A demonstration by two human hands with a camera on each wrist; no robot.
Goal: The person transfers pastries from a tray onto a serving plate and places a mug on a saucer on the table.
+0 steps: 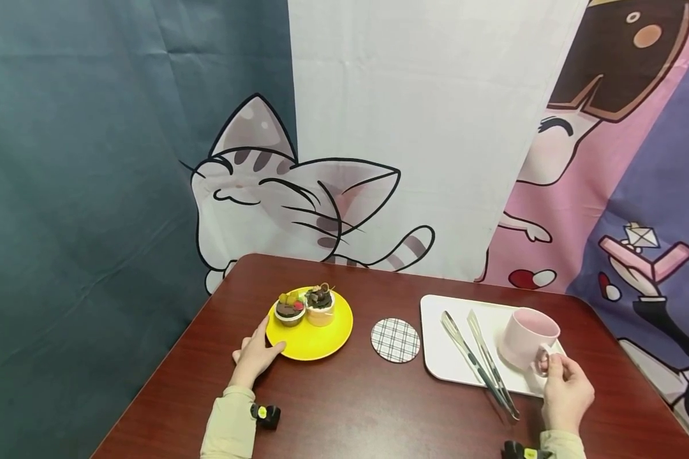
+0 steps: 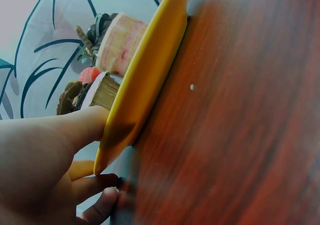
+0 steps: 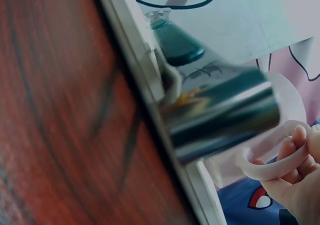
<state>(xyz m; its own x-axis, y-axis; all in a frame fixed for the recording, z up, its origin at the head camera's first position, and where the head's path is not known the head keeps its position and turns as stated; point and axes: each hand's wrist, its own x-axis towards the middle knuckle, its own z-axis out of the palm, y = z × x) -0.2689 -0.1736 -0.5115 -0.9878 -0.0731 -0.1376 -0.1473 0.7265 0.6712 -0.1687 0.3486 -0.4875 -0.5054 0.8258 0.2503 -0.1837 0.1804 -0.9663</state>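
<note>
My left hand [image 1: 255,358] holds the near left rim of a yellow plate [image 1: 320,344]. In the left wrist view its thumb lies on top of the plate's edge [image 2: 136,97], with other fingers beneath. Two small cakes sit on that plate: a chocolate-topped tartlet [image 1: 289,311] with fruit and a pale cupcake [image 1: 320,315] with dark topping. At the right, my right hand [image 1: 568,390] grips the handle of a pink mug [image 1: 519,338]. The mug stands upright at the right end of a white tray [image 1: 436,313]; whether it touches the tray I cannot tell.
Metal tongs [image 1: 481,364] with dark green handles lie across the tray, their handle end past its front edge. Between plate and tray lies a round checked coaster [image 1: 395,340]. Everything stands on a red-brown table [image 1: 367,408], with a printed cloth [image 1: 379,115] hanging behind.
</note>
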